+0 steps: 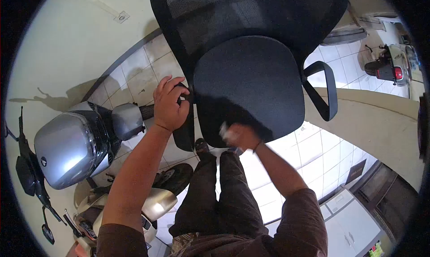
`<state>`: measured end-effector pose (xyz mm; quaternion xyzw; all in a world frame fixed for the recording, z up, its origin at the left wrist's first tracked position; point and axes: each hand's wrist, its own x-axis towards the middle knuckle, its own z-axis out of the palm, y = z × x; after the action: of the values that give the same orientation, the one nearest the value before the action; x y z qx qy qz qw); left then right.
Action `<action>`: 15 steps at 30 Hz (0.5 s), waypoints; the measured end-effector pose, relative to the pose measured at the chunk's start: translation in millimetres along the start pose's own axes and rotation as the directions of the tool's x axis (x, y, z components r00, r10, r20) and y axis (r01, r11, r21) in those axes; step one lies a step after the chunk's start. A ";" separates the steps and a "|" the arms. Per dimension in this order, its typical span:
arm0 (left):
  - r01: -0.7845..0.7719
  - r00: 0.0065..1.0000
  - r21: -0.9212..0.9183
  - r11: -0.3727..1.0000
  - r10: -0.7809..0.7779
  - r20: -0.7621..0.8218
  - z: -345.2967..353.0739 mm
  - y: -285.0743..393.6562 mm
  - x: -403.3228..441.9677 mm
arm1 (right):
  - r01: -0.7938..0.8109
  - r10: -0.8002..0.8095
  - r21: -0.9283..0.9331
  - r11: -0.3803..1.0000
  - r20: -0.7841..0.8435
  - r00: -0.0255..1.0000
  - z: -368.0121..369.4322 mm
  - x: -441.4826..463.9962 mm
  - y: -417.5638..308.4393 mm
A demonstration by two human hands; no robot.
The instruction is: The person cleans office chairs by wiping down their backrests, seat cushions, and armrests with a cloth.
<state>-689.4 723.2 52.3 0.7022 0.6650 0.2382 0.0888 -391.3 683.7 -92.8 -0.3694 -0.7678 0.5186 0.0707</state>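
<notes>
A black office chair with a mesh backrest [215, 15] and a padded seat [251, 86] stands in front of me. My left hand [171, 103] rests on the armrest on the chair's left side, its fingers bent and spread over the top. Over the front edge of the seat, my right hand [239, 137] is closed around a whitish cloth [227, 132], blurred by motion. The other armrest [329, 91], a black loop, stands untouched at the right of the seat.
Silver motorcycle [67, 145] at the left, another with a gold-coloured part [159, 203] below it. A low beige wall [367, 118] curves along the right. White cabinet [351, 221] at the lower right; a scooter [389, 69] farther off at the upper right.
</notes>
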 end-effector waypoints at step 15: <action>-0.037 0.999 -0.025 0.999 0.037 0.032 5.5 -2.5 -0.8 | -0.282 0.277 0.319 0.905 0.061 0.959 57.1 -11.6 -16.6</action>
<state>-689.2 723.7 46.2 0.7171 0.6474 0.2363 0.1037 -419.3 630.6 -101.4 -0.4552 -0.6116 0.6452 0.0499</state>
